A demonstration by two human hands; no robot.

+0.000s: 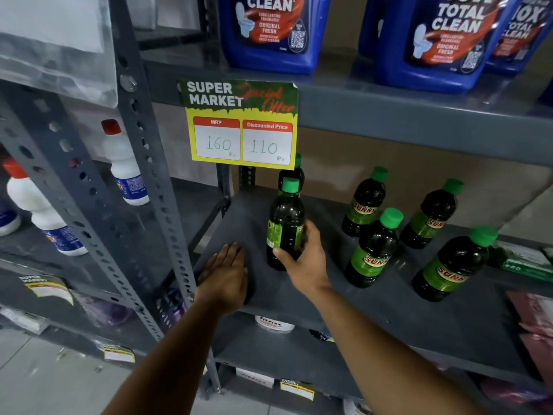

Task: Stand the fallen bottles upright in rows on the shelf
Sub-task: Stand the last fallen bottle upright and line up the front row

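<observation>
Two bare forearms are seen reaching up from the bottom edge, their elbows cut off by the frame. The left hand (225, 272) is laid flat, palm down with fingers together, on the front left part of the grey shelf (389, 313); nothing is held in it. The right hand (303, 259) is wrapped around the lower body of a dark bottle (284, 226) with a green cap, which is held upright with its base at or just above the shelf; contact with the shelf cannot be told, since the base is partly covered by the fingers. Its label is turned sideways and cannot be read. Directly behind it a second bottle (294, 172) is standing, mostly hidden by the held one and by the price card (241, 124) hung from the shelf above. To the right, four more green-capped bottles (374, 250) marked SUNNY are seen upright in two loose rows, apart from each other. Blue cleaner jugs (440, 40) on the upper shelf are cut off at the top. White bottles (125, 166) on the left rack are blurred.
</observation>
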